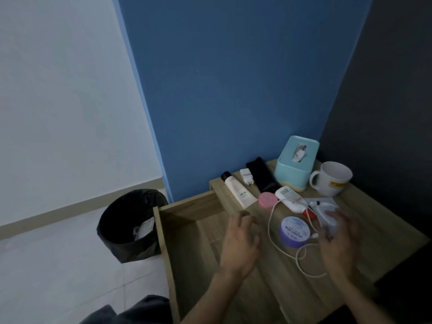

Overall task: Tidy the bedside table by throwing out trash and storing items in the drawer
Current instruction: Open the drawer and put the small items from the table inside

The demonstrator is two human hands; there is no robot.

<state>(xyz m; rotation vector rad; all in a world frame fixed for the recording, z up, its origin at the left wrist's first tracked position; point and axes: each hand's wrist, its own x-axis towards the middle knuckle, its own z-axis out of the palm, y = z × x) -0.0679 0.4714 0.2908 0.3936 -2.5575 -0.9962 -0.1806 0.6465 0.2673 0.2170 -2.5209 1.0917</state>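
Our left grip (pixel 240 232) hovers with loosely curled fingers, holding nothing, over the open drawer (pixel 187 230). Our right grip (pixel 339 232) touches a clear wrapper (pixel 325 206) on the tabletop (pixel 385 218); whether it pinches we cannot tell. Between them lies the purple jar (pixel 295 231).

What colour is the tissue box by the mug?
Pale teal, with a cream base; the tissue box shows in the head view.

Walls and floor around my corner.
A blue wall (pixel 233 90) meets a white wall (pixel 65 90); pale tiled floor (pixel 58 277) lies below them.
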